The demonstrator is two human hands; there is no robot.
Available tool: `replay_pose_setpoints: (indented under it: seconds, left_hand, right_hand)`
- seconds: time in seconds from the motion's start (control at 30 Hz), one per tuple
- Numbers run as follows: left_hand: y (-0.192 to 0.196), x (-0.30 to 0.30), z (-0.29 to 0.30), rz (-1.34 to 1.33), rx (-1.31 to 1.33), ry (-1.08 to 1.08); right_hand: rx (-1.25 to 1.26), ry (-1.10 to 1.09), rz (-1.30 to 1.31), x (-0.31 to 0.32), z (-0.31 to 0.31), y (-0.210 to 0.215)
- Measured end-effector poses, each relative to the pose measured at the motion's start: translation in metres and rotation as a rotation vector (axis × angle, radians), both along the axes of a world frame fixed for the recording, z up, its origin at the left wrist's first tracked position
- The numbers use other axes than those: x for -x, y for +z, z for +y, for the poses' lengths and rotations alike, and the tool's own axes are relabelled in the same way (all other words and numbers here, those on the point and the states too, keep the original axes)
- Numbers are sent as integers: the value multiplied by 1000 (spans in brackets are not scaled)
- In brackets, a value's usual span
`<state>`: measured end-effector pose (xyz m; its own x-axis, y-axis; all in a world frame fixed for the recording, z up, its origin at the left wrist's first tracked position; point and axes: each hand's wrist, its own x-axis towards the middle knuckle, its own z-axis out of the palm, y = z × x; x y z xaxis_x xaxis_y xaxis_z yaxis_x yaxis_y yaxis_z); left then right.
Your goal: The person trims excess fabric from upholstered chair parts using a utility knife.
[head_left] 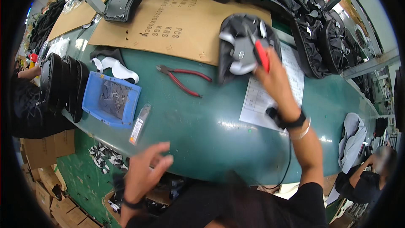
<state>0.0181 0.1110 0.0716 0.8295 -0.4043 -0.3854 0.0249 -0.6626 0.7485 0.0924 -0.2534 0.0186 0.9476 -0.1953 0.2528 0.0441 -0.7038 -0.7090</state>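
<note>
My right hand (276, 82) is closed round a red utility knife (262, 55), its narrow grey blade pointing away over a black padded piece (241, 44). White flaps show on that piece, which lies partly over a printed paper sheet (270, 99). Fingers apart and holding nothing, my left hand (147, 169) hovers by the table's near edge. Closest to it is a slim grey case with an orange end (140, 124). Red-handled cutting pliers (184, 80) lie spread on the green table (198, 131).
A blue bin (134, 101) with small grey pieces stands at left, beside stacked black padded parts (63, 82). A flat cardboard sheet (160, 25) covers the back. More black parts (310, 38) are piled at right. Grey cloth (352, 141) lies at the right edge; another person (371, 177) is beyond.
</note>
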Motion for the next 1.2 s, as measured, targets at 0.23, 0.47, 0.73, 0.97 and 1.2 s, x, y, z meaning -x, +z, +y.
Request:
replay_pose_setpoints:
  seconds: [0.23,0.47,0.73,0.97,1.2]
  left_hand:
    - [-71,14,-98,38,541,449]
    - [-71,-28,-112,-43,588,285]
    - [-80,-64,-136,-366,501,14]
    - [-37,-67,-119,-733,-30,-859]
    - [-44,38,-106,-590,7,-931]
  right_hand:
    - [-1056,140,684,171,88,49]
    - [-340,-338,137,141,-40,42]
    - [-271,-89,179,100,-63,4]
    - [-813,21,767,262,22,11]
    - [-578,-255,621,254,31,37]
